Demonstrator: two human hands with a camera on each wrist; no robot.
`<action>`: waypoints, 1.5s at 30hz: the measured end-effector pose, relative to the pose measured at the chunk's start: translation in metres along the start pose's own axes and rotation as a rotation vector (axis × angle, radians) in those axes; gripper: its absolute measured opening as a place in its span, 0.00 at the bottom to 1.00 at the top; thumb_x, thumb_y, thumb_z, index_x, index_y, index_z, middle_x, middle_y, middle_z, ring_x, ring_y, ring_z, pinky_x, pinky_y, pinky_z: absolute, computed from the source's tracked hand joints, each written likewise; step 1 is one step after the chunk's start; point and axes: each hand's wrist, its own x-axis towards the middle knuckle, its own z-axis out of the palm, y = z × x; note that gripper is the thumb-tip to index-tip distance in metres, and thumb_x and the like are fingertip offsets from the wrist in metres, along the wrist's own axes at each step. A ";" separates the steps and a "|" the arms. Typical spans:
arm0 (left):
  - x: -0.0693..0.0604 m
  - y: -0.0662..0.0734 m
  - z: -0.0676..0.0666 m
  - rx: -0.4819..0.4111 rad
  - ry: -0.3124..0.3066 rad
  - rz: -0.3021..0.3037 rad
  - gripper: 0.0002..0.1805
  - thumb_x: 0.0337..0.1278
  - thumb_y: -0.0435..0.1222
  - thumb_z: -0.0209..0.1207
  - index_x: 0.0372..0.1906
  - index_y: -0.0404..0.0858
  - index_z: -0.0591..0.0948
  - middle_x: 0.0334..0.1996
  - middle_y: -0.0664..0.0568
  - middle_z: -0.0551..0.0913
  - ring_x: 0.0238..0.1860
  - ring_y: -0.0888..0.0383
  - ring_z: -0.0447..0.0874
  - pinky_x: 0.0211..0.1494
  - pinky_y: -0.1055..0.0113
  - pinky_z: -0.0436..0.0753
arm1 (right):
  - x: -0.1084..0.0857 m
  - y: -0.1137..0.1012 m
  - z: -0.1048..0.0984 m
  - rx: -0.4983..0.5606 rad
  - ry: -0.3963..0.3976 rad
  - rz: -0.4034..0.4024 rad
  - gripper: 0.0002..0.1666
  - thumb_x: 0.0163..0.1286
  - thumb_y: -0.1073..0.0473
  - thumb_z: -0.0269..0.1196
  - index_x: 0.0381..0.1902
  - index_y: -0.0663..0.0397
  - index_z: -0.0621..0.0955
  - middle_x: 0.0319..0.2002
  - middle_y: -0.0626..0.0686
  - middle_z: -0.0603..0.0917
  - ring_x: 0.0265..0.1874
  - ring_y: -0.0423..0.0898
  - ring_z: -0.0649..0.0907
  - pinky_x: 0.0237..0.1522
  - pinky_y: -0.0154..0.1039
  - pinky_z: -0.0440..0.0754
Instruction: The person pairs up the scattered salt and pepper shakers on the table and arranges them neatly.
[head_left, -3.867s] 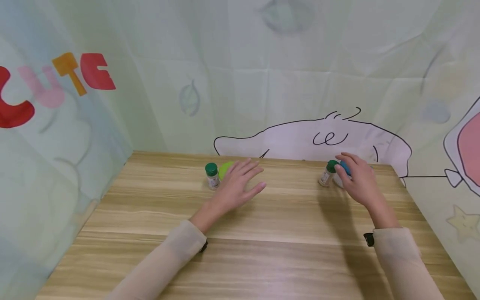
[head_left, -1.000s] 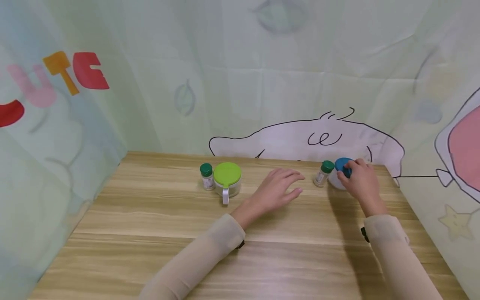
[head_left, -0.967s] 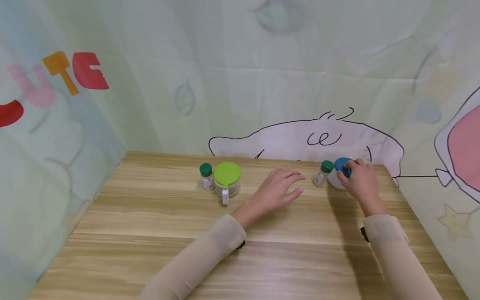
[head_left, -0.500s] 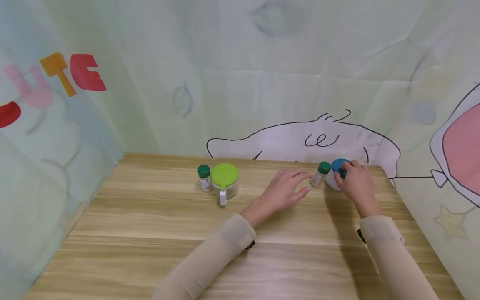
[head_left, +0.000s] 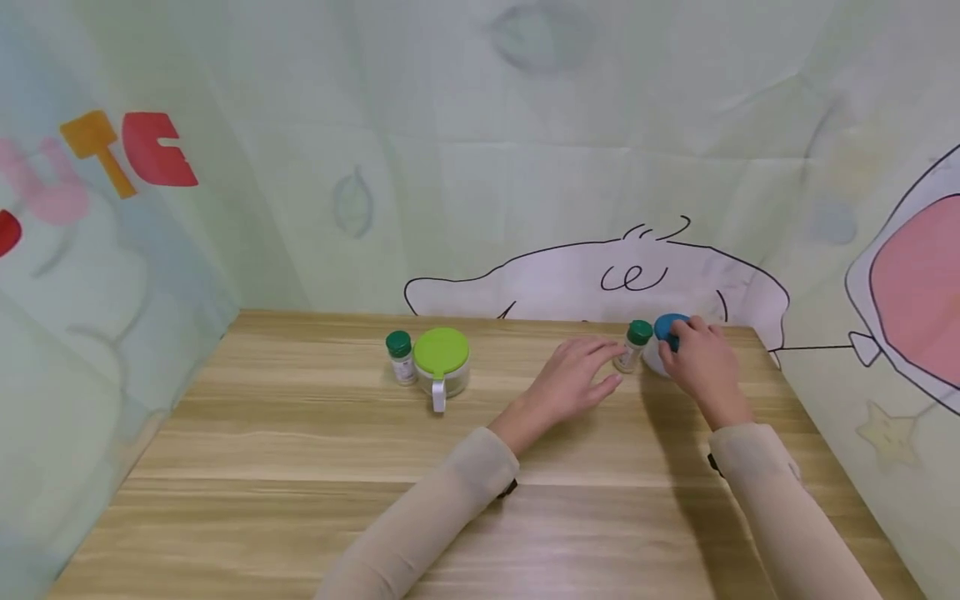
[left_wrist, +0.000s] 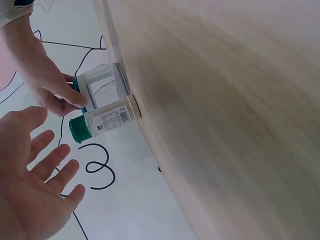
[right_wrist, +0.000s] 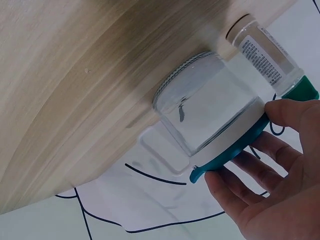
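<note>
My right hand (head_left: pixel 703 367) grips the blue lid of a clear jar (right_wrist: pixel 212 97), thumb and fingers at the lid's rim. This jar stands upright on the table, and in the right wrist view its clear handle shows. Right beside it stands a seasoning bottle (left_wrist: pixel 110 120) with a green cap and a printed label. My left hand (head_left: pixel 572 377) is close to that bottle, fingers spread and relaxed; in the left wrist view a gap shows between its fingers and the bottle.
A lime-lidded jar (head_left: pixel 441 352) with a pale handle stands at the left of the wooden table (head_left: pixel 300 433). Beside it is another green-capped bottle (head_left: pixel 402 365). A printed curtain (head_left: pixel 465 200) hangs behind the table's back edge.
My left hand has moved right, away from the lime-lidded jar, to near the right-hand bottle. My right hand has come down onto the blue lid. The view has shifted slightly.
</note>
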 end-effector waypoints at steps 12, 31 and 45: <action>0.024 0.005 0.000 0.062 -0.016 -0.016 0.29 0.73 0.46 0.65 0.74 0.45 0.77 0.73 0.52 0.77 0.73 0.54 0.74 0.78 0.60 0.72 | 0.001 -0.001 -0.003 -0.032 0.024 -0.037 0.26 0.76 0.54 0.64 0.62 0.69 0.78 0.59 0.73 0.77 0.57 0.75 0.76 0.58 0.72 0.79; 0.050 0.023 0.018 0.168 0.012 -0.016 0.31 0.77 0.43 0.59 0.80 0.46 0.70 0.79 0.48 0.68 0.80 0.53 0.65 0.81 0.64 0.67 | -0.002 0.004 0.002 -0.060 0.079 -0.124 0.21 0.76 0.57 0.63 0.57 0.70 0.79 0.52 0.74 0.80 0.53 0.76 0.77 0.62 0.68 0.76; 0.065 0.018 0.032 0.243 -0.017 -0.017 0.29 0.77 0.40 0.59 0.78 0.44 0.73 0.78 0.49 0.71 0.79 0.52 0.68 0.82 0.65 0.65 | -0.001 0.002 -0.001 -0.049 0.039 -0.093 0.22 0.77 0.57 0.62 0.59 0.70 0.78 0.56 0.75 0.79 0.57 0.76 0.76 0.67 0.67 0.73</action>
